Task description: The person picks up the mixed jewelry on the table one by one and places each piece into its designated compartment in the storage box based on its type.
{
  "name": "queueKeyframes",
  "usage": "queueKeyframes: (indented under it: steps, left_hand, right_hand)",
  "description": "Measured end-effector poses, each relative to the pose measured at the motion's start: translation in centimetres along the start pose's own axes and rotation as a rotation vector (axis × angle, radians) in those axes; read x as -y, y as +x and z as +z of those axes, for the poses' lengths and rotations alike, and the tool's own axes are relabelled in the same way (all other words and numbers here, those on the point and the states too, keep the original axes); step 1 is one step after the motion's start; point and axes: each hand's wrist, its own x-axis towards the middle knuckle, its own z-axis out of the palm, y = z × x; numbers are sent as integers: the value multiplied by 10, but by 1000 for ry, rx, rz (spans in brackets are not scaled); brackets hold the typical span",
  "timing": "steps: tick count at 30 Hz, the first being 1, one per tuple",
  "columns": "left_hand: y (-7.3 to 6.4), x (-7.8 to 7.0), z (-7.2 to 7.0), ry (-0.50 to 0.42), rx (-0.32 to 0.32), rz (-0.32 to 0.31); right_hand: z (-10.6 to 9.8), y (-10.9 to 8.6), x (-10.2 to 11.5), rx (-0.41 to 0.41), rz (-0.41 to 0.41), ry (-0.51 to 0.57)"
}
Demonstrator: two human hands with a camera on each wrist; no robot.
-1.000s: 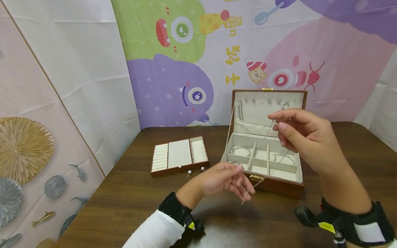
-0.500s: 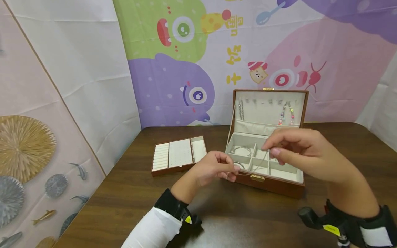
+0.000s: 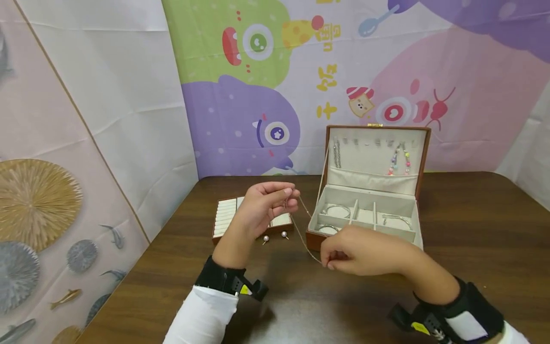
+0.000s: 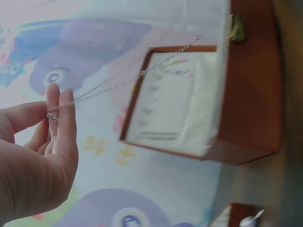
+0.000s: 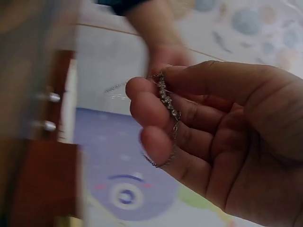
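A thin silver necklace (image 3: pixel 305 247) hangs slack between the two hands, left of the open brown jewelry box (image 3: pixel 425 165). Thumb and fingertips of my left hand (image 3: pixel 267 203) pinch one end, raised over the small tray (image 3: pixel 218 237). My right hand (image 3: pixel 365 251), lower and in front of the box, pinches the other part. In the right wrist view, a sparkling stone-set section (image 5: pixel 166 97) lies across the right fingers, and fine chain loops below it. The left wrist view has two strands of chain (image 4: pixel 165 60) stretching away from the left fingers.
Two pearl earrings (image 3: pixel 266 238) lie on the dark table (image 3: pixel 180 267) before the tray. Silver bangles (image 3: pixel 337 210) sit in the box's compartments. From the lid hang a colorful bead necklace (image 3: pixel 407 157) and a silver chain (image 3: pixel 337 155).
Both hands have moved left from over the box. The left hand has risen in front of the tray; the right has dropped and turned back-of-hand up. The necklace has come along between them.
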Motion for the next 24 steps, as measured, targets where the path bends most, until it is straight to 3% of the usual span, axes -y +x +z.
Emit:
queueKeyframes:
  steps: [9,15,19,24]
  left_hand:
    - [-11,-17,12,278,74,104]
    - [-17,-20,29,443,234,115]
    - [-12,-29,45,568,328,112]
    - [-5,-48,67,800,357,79]
  right_hand:
    - [30,10,-18,154,50,62]
    - [46,13,-14,290,178,81]
    - [45,8,-11,277,170,14]
    - [39,-5,-3,225,145,-39]
